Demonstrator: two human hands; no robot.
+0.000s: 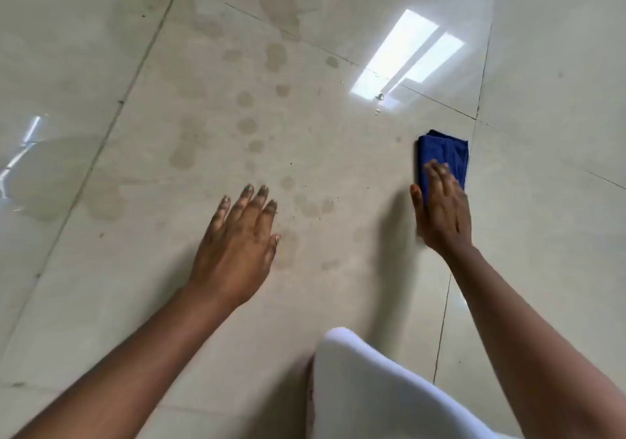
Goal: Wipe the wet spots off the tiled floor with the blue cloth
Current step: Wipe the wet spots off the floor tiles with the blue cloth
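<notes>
Here the blue cloth point(443, 154) is seen folded on the tiled floor point(338, 167), lying just beyond and partly under the fingers of the right hand point(442, 211). That hand is laid over the cloth's near end with its fingers straight; whether the cloth is being pressed or only touched cannot be told. The left hand point(237, 245) is held flat and spread, with nothing in it, and whether it rests on the tiles or hovers above them cannot be made out.

The wet spots point(247, 123) are scattered ahead of the left hand and to its right, well apart from the cloth, and appear unwiped. The step in hand is judged to be the taking up of the cloth; next it would need to be carried or slid leftward onto the spots.

A white object point(366, 388) near the body is cut off by the frame's lower edge and cannot be identified. A bright reflection point(406, 56) beyond the cloth may mask further wetness.
</notes>
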